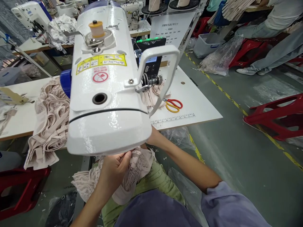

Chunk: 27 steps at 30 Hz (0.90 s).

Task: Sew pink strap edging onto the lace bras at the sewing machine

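A white sewing machine head [109,94] fills the upper middle and covers the place where my hands work. Below its front edge, my left hand [115,168] pinches a pale pink lace garment [137,170], thumb and fingers pressed together on the cloth. The garment hangs down over my lap. My right hand [152,137] reaches under the machine head from the right; its fingers are hidden behind the machine, so what they hold cannot be seen.
Pale garments [50,116] are heaped on the table left of the machine. Scissors with red and yellow handles [174,105] and a ruler strip [172,119] lie on the white table [201,101]. Red stools [279,116] stand at the right; a seated person's legs [272,55] show behind.
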Each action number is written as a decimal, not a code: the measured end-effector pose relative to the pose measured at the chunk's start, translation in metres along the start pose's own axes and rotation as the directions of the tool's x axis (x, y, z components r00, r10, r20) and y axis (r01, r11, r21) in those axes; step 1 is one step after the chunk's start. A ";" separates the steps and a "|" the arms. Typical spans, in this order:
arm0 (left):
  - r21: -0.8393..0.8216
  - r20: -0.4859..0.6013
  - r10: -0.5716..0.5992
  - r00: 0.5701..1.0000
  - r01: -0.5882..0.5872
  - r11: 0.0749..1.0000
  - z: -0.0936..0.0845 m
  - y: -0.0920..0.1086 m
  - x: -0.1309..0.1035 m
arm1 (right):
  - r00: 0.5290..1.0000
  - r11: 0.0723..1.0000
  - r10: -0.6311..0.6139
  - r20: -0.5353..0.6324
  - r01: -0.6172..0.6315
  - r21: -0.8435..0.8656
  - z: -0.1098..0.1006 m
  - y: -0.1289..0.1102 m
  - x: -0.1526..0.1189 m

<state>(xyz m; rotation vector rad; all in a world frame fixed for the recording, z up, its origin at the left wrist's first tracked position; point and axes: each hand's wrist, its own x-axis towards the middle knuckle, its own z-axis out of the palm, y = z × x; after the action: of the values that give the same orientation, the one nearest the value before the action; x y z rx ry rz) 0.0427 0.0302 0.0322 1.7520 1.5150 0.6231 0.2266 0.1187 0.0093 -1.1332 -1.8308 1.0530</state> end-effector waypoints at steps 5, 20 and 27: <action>-0.017 0.027 -0.018 0.999 0.019 1.000 0.001 0.001 -0.001 | 1.000 1.000 0.015 0.011 -0.015 -0.007 0.001 0.001 0.001; 0.058 -0.031 0.008 0.999 -0.006 0.998 0.003 0.001 -0.002 | 0.999 1.000 -0.027 0.022 0.027 -0.013 -0.001 0.001 0.002; 0.278 -0.036 0.115 0.993 -0.100 0.955 0.000 -0.005 -0.014 | 0.997 0.997 -0.071 0.028 0.070 0.040 0.003 0.006 0.008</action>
<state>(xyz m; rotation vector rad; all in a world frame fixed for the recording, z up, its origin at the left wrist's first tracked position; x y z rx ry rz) 0.0374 0.0163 0.0298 2.0547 1.6127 0.5343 0.2233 0.1267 0.0035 -1.0282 -1.8515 1.0652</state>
